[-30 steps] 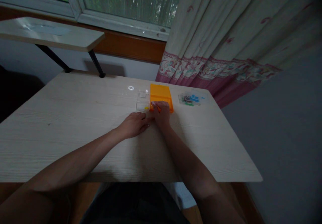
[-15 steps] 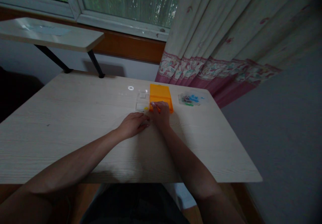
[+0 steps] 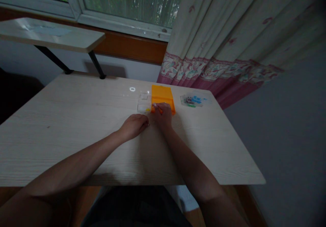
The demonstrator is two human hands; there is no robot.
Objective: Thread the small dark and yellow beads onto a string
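Note:
An open orange plastic case (image 3: 162, 91) stands on the table, its lid tilted back toward the window. My right hand (image 3: 163, 115) is closed in front of the case and covers part of its lower half. A slim orange-red thing (image 3: 160, 110) shows between its fingers; its far end is hidden. Just left of it, my left hand (image 3: 133, 125) rests low over the table with its fingers curled in; whatever is in them is hidden. Beyond the left hand lies a clear plastic box (image 3: 142, 108) with a small yellow piece (image 3: 147, 110) at its corner.
A clear tray (image 3: 183, 100) with blue, dark and green small parts is at the right rear of the table (image 3: 216, 152). At the back left, a raised shelf (image 3: 76, 41) stands on black legs. Curtains (image 3: 203, 64) hang behind the right rear edge.
The fingers of my left hand have curled in and drawn slightly back from my right hand. My right hand, the case and the boxes look the same.

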